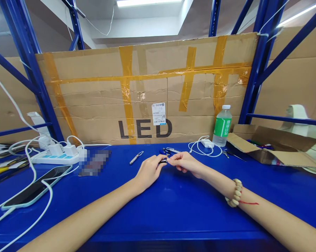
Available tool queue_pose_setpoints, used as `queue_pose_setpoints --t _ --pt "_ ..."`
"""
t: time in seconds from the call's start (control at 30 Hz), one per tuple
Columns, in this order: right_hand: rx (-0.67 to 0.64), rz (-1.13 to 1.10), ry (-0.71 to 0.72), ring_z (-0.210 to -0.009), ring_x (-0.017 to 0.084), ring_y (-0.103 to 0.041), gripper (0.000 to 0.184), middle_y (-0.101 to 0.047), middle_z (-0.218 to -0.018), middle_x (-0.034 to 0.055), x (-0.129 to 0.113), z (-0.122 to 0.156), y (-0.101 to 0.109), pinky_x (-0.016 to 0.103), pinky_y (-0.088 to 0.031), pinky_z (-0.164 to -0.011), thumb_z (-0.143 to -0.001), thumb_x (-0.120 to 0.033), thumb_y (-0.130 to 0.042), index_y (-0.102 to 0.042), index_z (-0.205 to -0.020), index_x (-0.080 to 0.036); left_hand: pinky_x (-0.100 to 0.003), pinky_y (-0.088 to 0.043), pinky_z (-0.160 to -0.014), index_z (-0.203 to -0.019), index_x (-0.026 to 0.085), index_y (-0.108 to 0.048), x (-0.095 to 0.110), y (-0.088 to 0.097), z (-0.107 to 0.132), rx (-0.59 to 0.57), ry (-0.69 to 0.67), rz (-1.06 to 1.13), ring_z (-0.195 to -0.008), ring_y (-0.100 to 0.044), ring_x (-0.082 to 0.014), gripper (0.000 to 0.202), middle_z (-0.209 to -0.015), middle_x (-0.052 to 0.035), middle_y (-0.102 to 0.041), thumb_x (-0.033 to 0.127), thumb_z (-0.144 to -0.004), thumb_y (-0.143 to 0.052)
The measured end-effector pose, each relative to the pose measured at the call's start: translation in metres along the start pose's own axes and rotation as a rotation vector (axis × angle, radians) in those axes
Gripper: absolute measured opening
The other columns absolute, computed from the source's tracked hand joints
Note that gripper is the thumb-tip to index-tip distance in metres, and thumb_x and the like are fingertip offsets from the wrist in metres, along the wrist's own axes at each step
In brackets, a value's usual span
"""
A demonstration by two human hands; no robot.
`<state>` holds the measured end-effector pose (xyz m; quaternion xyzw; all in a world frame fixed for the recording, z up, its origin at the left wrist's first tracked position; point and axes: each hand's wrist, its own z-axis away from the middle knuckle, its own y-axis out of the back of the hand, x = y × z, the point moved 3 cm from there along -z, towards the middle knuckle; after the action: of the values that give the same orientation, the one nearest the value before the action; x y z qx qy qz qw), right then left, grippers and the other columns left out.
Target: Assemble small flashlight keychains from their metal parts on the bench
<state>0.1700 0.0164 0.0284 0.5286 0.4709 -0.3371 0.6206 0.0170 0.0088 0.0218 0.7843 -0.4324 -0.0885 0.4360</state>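
Observation:
My left hand (148,170) and my right hand (185,162) meet over the middle of the blue table (158,210). Both pinch a small dark cylindrical part (163,160) between their fingertips. My right wrist wears a bead bracelet (236,193). Just behind the hands lie several small pen-like metal pieces (169,151). Another silver pen-like piece (135,158) lies on the table to the left of my hands.
A phone (37,189) on a white cable lies at the left, by a power strip (56,158) with chargers. A taped cardboard wall (147,94) marked LED stands behind. At the right are a water bottle (222,126), a white charger (207,143) and an open cardboard box (273,147).

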Motion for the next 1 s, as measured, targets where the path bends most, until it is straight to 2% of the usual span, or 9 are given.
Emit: queue_pose_setpoints --t 0.13,0.57,0.8,1.0 --pt "-0.001 -0.002 -0.005 -0.041 0.004 -0.032 0.032 -0.04 -0.042 -0.0061 -0.0002 0.0006 -0.0002 0.016 -0.019 -0.035 -0.061 -0.044 -0.069 -0.06 -0.064 -0.013 -0.03 -0.046 -0.079 -0.1 0.021 -0.056 -0.0002 -0.0003 0.0001 -0.008 -0.008 -0.002 -0.087 -0.06 -0.0185 0.018 -0.096 -0.0032 -0.066 0.017 -0.088 -0.045" --pt "-0.006 0.009 0.012 -0.042 0.004 -0.032 0.035 -0.04 -0.044 -0.0058 -0.0001 0.0011 -0.0001 0.016 -0.02 -0.036 -0.062 -0.047 -0.068 -0.062 -0.066 -0.013 -0.031 -0.047 -0.078 -0.087 0.02 -0.051 -0.0012 -0.0022 -0.0004 -0.008 0.026 0.031 -0.09 -0.061 -0.0197 0.008 -0.094 -0.0044 -0.065 0.018 -0.088 -0.043" --pt "-0.013 0.011 0.052 -0.04 0.004 -0.032 0.041 -0.04 -0.044 -0.0062 0.0014 -0.001 -0.0009 0.017 -0.021 -0.036 -0.063 -0.054 -0.065 -0.061 -0.067 -0.014 -0.032 -0.048 -0.079 -0.089 0.021 -0.048 -0.0028 -0.0006 -0.0013 0.004 0.071 0.105 -0.094 -0.061 -0.02 0.005 -0.101 -0.0049 -0.065 0.02 -0.089 -0.043" --pt "-0.078 0.042 0.074 -0.043 0.004 -0.035 0.041 -0.043 -0.047 -0.0057 0.0029 -0.0034 0.0068 0.017 -0.022 -0.037 -0.059 -0.053 -0.069 -0.062 -0.065 -0.014 -0.028 -0.048 -0.077 -0.092 0.021 -0.05 -0.0023 -0.0017 -0.0018 -0.038 0.039 0.198 -0.092 -0.063 -0.0181 0.006 -0.099 -0.0034 -0.067 0.021 -0.089 -0.044"
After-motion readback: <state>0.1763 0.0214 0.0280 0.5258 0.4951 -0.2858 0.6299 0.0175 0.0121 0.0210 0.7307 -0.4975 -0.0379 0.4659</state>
